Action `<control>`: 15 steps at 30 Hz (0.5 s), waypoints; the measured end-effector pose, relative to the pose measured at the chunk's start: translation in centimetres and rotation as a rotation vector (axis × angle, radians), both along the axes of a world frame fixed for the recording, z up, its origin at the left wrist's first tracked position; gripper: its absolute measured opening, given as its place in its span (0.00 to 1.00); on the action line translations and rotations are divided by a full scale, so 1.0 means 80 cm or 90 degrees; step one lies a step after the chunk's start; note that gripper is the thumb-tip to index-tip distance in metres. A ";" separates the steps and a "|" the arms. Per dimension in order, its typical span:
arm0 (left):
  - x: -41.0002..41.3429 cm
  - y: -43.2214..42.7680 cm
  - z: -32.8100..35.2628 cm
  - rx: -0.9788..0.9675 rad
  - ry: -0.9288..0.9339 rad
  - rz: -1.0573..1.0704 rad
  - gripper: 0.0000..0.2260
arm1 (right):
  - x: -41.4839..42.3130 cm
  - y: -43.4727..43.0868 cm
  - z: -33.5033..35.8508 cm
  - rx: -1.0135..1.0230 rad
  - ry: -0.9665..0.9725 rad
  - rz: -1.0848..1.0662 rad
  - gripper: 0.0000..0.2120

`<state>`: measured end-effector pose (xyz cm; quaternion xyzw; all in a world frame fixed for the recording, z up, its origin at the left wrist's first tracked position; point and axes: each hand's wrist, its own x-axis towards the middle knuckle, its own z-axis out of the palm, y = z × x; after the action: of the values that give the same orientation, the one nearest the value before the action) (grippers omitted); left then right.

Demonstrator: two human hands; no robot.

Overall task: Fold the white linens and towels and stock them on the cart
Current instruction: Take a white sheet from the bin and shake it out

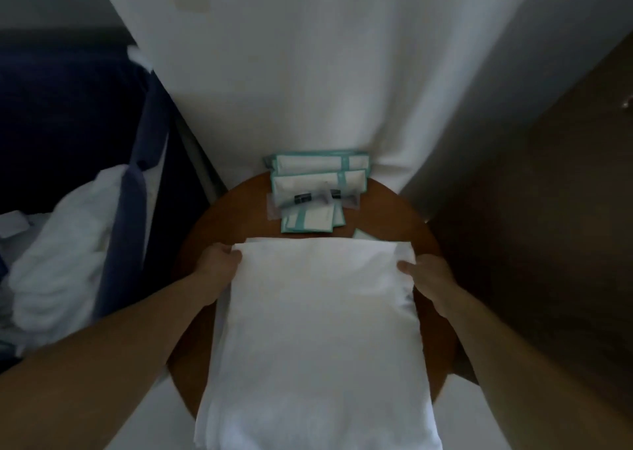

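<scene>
A folded white linen [318,319] lies across a round wooden table [394,206], its near end hanging over the front edge. My left hand [221,261] grips the linen's far left corner, thumb on top. My right hand [424,275] grips the far right corner the same way. At the left stands the cart [68,134] with its dark blue fabric bag, and crumpled white linens [65,254] bulge from it.
Several white-and-teal sachets [318,189] are stacked at the back of the table, close to the linen's far edge. A white curtain [308,73] hangs behind the table. A dark brown wall or door panel [548,210] fills the right side.
</scene>
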<state>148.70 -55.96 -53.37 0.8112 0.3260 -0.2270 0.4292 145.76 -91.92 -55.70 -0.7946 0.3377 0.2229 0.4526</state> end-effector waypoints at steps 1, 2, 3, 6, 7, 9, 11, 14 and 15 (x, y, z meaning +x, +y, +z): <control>0.003 0.000 -0.008 0.002 0.004 0.004 0.11 | 0.003 0.000 -0.010 0.006 0.003 -0.008 0.14; 0.006 0.000 -0.013 0.003 0.004 0.008 0.10 | 0.006 -0.001 -0.018 0.011 0.002 -0.015 0.14; 0.008 0.000 -0.017 -0.007 0.003 0.016 0.11 | 0.008 -0.002 -0.025 0.014 -0.004 -0.021 0.13; 0.010 -0.002 -0.023 -0.059 0.004 0.037 0.17 | 0.012 -0.003 -0.038 0.000 -0.017 -0.034 0.12; 0.009 -0.003 -0.024 -0.059 0.006 0.036 0.17 | 0.013 -0.002 -0.040 -0.009 -0.010 -0.033 0.14; 0.009 -0.005 -0.028 -0.026 -0.008 0.040 0.17 | 0.015 0.001 -0.046 -0.021 0.006 -0.044 0.18; 0.008 -0.007 -0.033 0.018 -0.044 0.043 0.17 | 0.018 0.003 -0.050 -0.031 0.011 -0.055 0.20; 0.003 -0.011 -0.041 0.057 -0.048 0.017 0.17 | 0.016 0.007 -0.059 -0.058 0.003 -0.069 0.21; 0.002 -0.013 -0.043 0.053 -0.039 0.018 0.18 | 0.012 0.009 -0.062 -0.059 -0.002 -0.080 0.21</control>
<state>148.86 -56.96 -56.82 0.8303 0.3330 -0.1824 0.4081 146.73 -91.21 -60.64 -0.7922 0.3964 0.1770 0.4290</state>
